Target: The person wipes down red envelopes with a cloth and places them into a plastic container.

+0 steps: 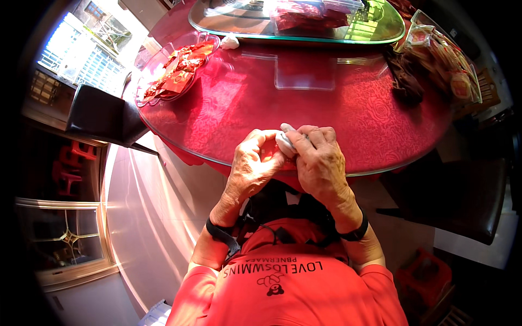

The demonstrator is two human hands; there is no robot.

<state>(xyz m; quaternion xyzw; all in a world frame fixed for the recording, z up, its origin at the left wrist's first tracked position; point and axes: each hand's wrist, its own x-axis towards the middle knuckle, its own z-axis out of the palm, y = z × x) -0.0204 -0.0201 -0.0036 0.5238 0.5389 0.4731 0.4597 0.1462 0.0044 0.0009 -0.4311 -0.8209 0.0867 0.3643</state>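
Observation:
Close to the near edge of the red table, my two hands meet over a small white wad, which looks like crumpled tissue or soft cloth. My left hand pinches its left side between thumb and fingers. From the right, my right hand has its fingers closed on the wad's upper part. A whitish tip sticks up above it; I cannot tell whether that belongs to the wad. Below the hands shows something red with small marks, mostly hidden by the fingers.
A see-through scalloped dish of red packets stands far left, beside a crumpled white tissue. A glass turntable bears a plastic box of red packets. At right lie a dark cloth-like item and bagged packets. Dark chairs flank the table.

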